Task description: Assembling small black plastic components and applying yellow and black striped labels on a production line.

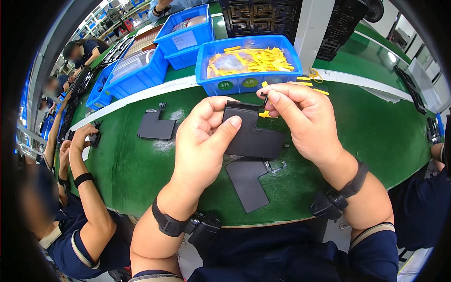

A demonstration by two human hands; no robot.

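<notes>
My left hand (199, 134) grips a flat, black, L-shaped battery (256, 139) by its upper left part, thumb on its face. At its upper right edge, my right hand (310, 117) is closed in a pinch on a small dark connector tab (264, 99). Bits of yellow tape (264, 114) show beside those fingertips. Below my hands, a second L-shaped battery (249, 185) lies flat on the green table, its thin connector strip pointing right. Another such battery (157, 128) lies left of my left hand.
Beyond my hands stands a blue bin (249, 84) holding many yellow tape strips (270, 62). More blue bins (138, 75) line the back left. A white post (317, 35) rises behind. At left a co-worker's hands (84, 136) handle a dark part. Black trays (408, 87) lie far right.
</notes>
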